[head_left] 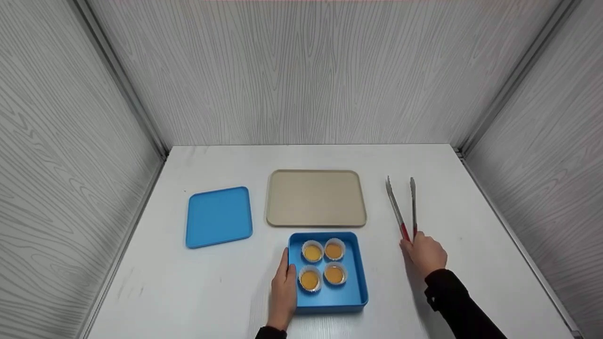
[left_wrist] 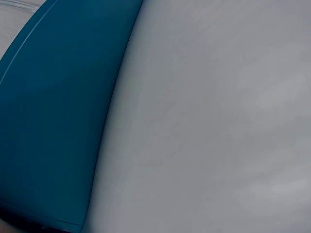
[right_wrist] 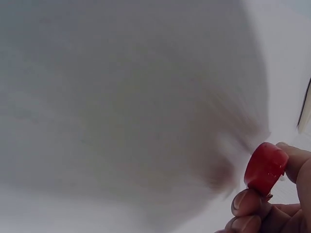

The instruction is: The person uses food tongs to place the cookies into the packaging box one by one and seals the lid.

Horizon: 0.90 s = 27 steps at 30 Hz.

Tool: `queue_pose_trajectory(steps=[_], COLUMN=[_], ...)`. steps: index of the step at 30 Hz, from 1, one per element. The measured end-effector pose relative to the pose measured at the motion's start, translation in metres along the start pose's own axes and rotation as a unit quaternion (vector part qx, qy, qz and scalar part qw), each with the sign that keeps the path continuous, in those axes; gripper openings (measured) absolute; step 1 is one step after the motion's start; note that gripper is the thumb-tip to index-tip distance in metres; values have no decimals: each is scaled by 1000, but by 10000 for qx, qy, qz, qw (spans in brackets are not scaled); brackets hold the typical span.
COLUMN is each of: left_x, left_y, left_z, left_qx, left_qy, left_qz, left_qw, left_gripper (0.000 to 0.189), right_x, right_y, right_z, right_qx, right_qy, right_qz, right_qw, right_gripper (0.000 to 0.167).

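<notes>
four tarts [head_left: 322,263] sit in the box [head_left: 360,282], tray [head_left: 315,197] behind it, lid [head_left: 219,216] left, tongs [head_left: 403,207] right.

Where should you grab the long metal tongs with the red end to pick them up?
Grab the long metal tongs at the red-covered handle end, coming from the near side. The two arms join there and spread apart toward the far tips. The right hand already pinches that end, while the left hand rests against the blue square box.
</notes>
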<state>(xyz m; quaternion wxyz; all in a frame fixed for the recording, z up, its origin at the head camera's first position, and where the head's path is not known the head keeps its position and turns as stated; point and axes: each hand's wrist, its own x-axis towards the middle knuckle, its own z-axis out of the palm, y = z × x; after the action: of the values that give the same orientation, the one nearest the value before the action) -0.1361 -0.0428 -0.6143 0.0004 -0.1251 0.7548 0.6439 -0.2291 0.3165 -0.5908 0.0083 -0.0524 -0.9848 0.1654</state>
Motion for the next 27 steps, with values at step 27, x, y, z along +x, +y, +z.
queue_pose_trajectory(steps=[27], left_x=[2], left_y=[-3], left_z=[-1], left_qx=[-93], left_qy=[-17], left_qz=[-46], left_qw=[9999], left_gripper=[55], right_x=[-10], right_y=[4], right_z=[-9], right_qx=[145], right_qy=[222], right_qz=[-123], right_qw=[9996], right_gripper=[41])
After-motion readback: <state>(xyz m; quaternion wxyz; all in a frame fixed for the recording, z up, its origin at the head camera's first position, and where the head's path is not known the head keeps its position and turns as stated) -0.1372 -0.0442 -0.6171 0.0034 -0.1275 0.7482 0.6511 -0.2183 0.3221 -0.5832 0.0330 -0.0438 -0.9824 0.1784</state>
